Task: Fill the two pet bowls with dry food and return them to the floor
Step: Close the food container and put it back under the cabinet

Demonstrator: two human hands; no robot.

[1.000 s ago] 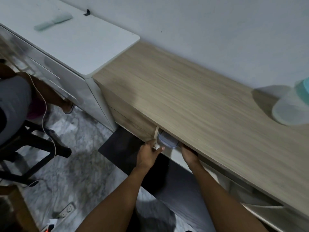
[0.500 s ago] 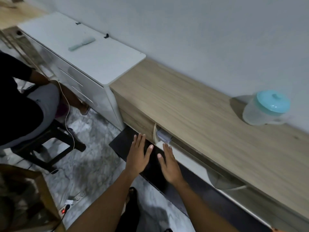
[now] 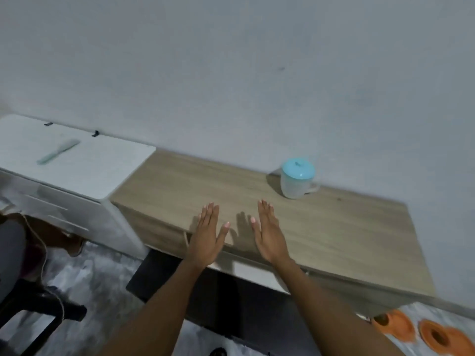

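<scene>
Two orange pet bowls sit on the floor at the lower right, one (image 3: 393, 325) to the left of the other (image 3: 443, 335); both look blurred. My left hand (image 3: 207, 235) and my right hand (image 3: 270, 232) are held flat, palms facing each other, fingers apart and empty, over the front edge of the long wooden cabinet (image 3: 321, 227). A clear jug with a teal lid (image 3: 298, 178) stands on the cabinet top by the wall, up and right of my right hand.
A white drawer unit (image 3: 102, 176) adjoins the cabinet on the left, with a pale green brush (image 3: 57, 151) on top. A seated person (image 3: 15, 253) on a black chair is at the far left. A black mat (image 3: 231, 304) lies below the cabinet.
My hands left the container in the cabinet's open compartment and rose, open, over the cabinet top. The view lifted, so the orange bowls now show at the lower right.
</scene>
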